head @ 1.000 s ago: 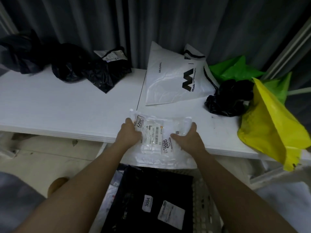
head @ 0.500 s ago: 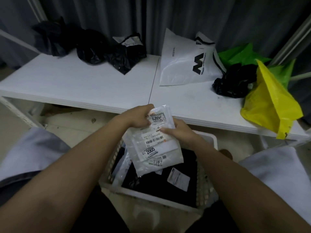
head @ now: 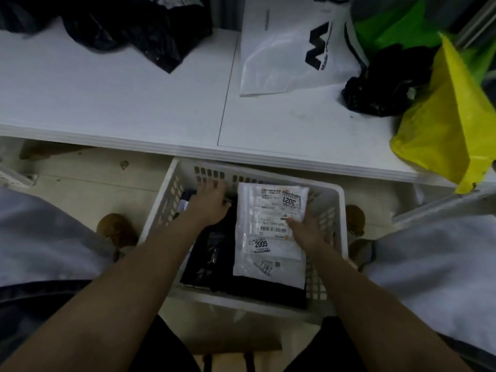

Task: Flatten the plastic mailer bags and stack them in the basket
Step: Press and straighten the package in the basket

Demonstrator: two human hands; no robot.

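Observation:
A white slotted basket point(head: 340, 210) sits on the floor below the table edge. Inside it a flat white mailer bag point(head: 268, 232) with labels 3021 and 2005 lies on top of a black mailer bag point(head: 214, 253). My right hand point(head: 308, 229) rests on the white bag's right edge, fingers flat. My left hand point(head: 212, 202) lies on the black bag at the basket's back left, fingers spread toward the far wall. On the table lie a white bag with a black M logo point(head: 290, 49), crumpled black bags point(head: 134, 28), another black bag point(head: 375, 89), a yellow bag point(head: 451, 116) and a green bag point(head: 389, 30).
The white table point(head: 107, 103) spans the view above the basket. My knees in grey cloth flank the basket. Brown shoes point(head: 115, 229) stand on the pale floor beside it.
I lifted the white labelled bag off the table edge and lowered it into the basket onto the black bag. My left hand let go and moved to the black bag.

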